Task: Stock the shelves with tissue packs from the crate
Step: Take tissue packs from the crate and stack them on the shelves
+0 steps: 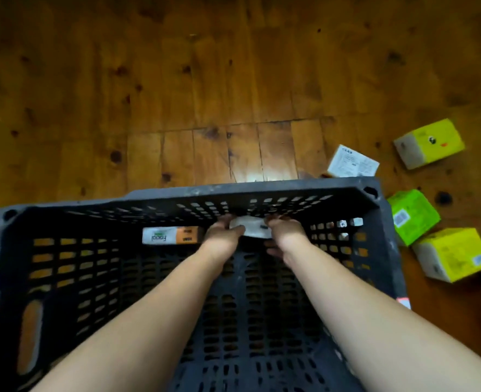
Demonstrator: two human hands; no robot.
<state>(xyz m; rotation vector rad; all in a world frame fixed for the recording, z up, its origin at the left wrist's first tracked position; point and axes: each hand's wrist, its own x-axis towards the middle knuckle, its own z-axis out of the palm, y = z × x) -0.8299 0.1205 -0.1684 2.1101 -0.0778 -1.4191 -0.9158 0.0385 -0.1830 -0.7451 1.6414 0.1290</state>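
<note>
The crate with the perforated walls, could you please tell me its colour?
The crate is black, seen clearly in the head view.

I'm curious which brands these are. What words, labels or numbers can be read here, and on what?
"Facial", upside down to the camera: white-and-orange pack in the crate.
Small print on its orange end: too blurred.
Dark mark on the white pack that the left hand and right hand hold: unreadable.
Print on the white floor pack, labels on the green pack and lower yellow pack: too small.
</note>
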